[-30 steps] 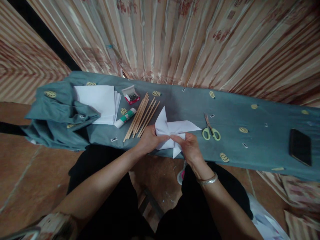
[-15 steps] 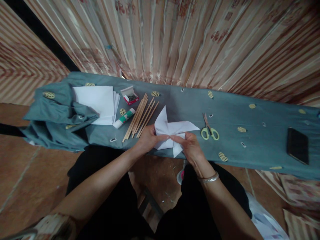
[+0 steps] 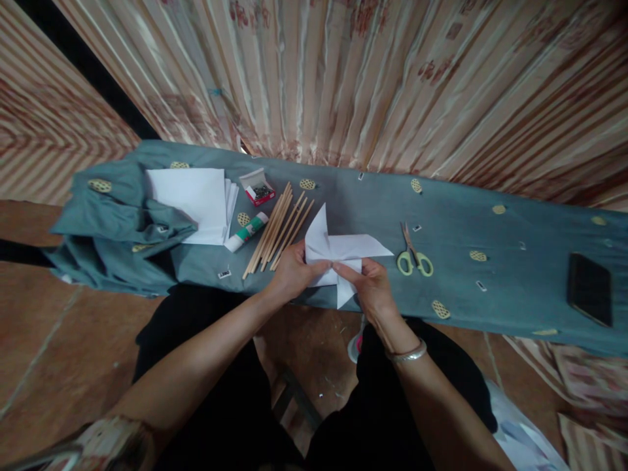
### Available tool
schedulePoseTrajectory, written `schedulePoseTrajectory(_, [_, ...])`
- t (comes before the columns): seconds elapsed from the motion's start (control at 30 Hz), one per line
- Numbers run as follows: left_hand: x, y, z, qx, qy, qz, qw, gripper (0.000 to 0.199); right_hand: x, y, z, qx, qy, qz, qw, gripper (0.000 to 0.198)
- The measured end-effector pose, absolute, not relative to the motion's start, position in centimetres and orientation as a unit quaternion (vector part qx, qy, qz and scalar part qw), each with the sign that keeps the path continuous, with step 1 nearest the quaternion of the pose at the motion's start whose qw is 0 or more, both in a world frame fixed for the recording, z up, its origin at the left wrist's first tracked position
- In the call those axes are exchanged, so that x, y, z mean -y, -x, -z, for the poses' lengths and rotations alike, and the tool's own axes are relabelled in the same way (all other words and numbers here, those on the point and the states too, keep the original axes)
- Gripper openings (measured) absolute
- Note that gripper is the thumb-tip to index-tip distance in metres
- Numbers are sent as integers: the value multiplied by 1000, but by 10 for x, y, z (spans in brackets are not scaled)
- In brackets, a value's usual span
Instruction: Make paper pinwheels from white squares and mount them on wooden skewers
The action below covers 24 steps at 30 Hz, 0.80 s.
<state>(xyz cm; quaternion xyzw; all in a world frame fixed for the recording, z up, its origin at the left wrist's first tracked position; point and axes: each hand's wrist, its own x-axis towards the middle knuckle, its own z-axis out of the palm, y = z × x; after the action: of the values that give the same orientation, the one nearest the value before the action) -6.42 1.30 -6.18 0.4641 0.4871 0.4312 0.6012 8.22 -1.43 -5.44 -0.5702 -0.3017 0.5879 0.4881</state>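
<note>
A white paper pinwheel with folded, pointed blades is held over the near edge of the cloth-covered table. My left hand grips its left side, thumb pressed toward the centre. From the right, my right hand pinches it, its thumb meeting the left thumb at the middle. The fingers beneath the paper are hidden. Just left of the pinwheel lie several thin wooden sticks. Scissors with light green handles rest to its right, blades pointing away from me.
A glue stick, an open small box of metal pins or tacks and a stack of white paper lie on the left. Bunched cloth covers the left end. A black phone lies far right. A pleated curtain hangs behind.
The view has shifted slightly, so the table items appear a little further right. Both hands keep hold of the pinwheel, with its lower blade turned slightly.
</note>
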Motion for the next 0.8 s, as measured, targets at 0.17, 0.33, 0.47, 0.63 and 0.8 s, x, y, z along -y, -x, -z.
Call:
schedulePoseTrajectory(0.17, [-11,63,61,-487,-478,-430,591,25,14,-80,51,280,556,-606,495,29])
schedulePoseTrajectory(0.33, [-7,60,60,-485,-471,-435,595,25,15,-79,50,258,540,-625,502,29])
schedulePoseTrajectory(0.47, [-9,59,63,-486,-461,-440,598,27,14,-82,53,274,550,-616,492,30])
schedulePoseTrajectory(0.63, [-12,61,64,-485,-447,-450,601,30,15,-86,54,290,543,-618,490,33])
schedulePoseTrajectory(0.8, [-11,62,64,-485,-449,-451,600,31,16,-85,55,293,553,-611,485,31])
